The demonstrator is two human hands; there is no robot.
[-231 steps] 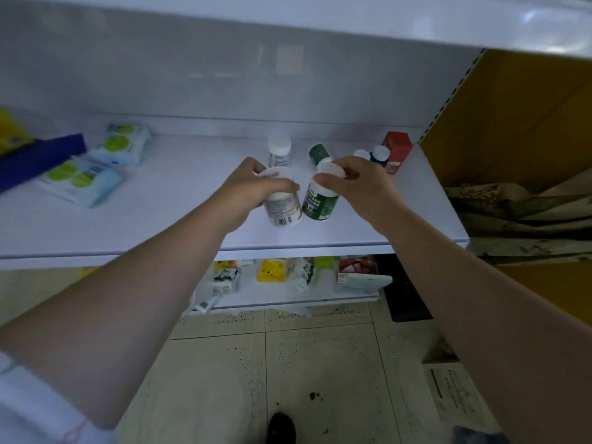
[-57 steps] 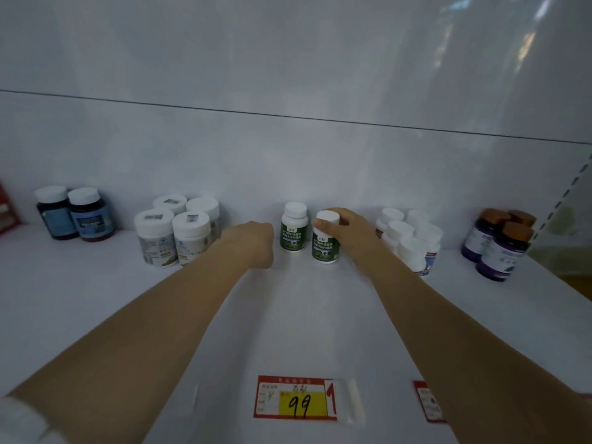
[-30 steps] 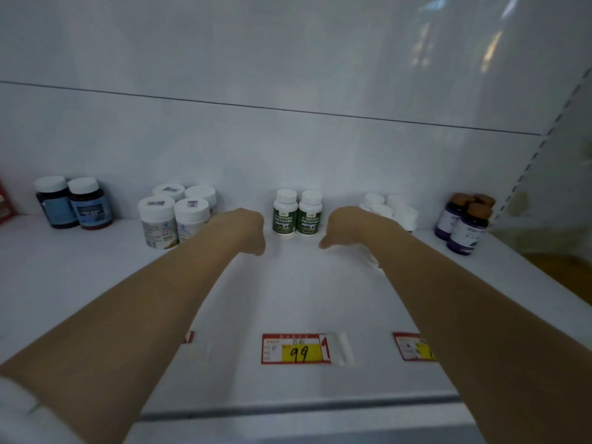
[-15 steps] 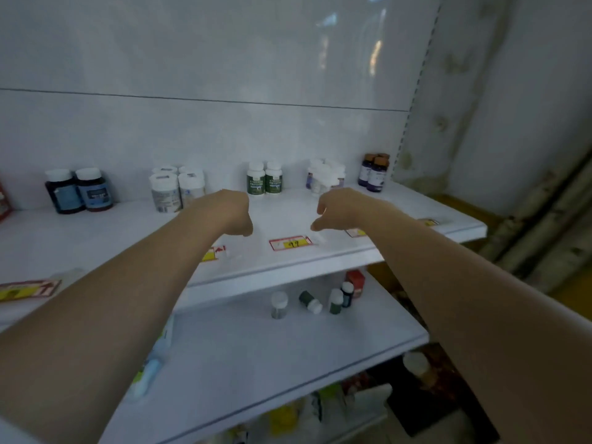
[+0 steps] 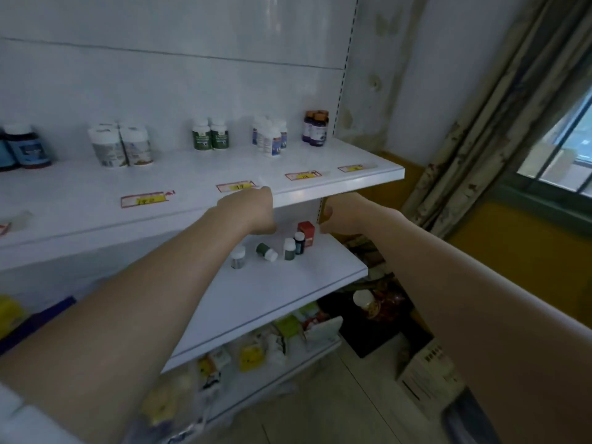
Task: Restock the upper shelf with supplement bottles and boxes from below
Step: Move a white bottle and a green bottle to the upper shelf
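On the upper shelf (image 5: 339,187) stand two green-label bottles (image 5: 210,136), grey-label white bottles (image 5: 120,147), small white bottles (image 5: 269,136), purple bottles (image 5: 315,128) and dark blue bottles (image 5: 22,149). The lower shelf (image 5: 272,293) holds a grey bottle (image 5: 238,257), a green bottle lying on its side (image 5: 266,251), a white-capped green bottle (image 5: 289,249), a dark bottle (image 5: 300,242) and a red box (image 5: 306,229). My left hand (image 5: 248,213) hovers empty in front of the upper shelf's edge. My right hand (image 5: 344,214) hangs empty beside the red box, fingers loosely curled.
Price tags (image 5: 235,186) line the upper shelf's front. A bottom shelf holds yellow and white packets (image 5: 253,352). A cardboard box (image 5: 429,376) and a jar (image 5: 363,299) sit on the floor at right. A curtain (image 5: 487,123) hangs by the window.
Both hands have drawn back from the upper shelf's bottles and dropped toward the lower shelf. The view has swung down and to the right.
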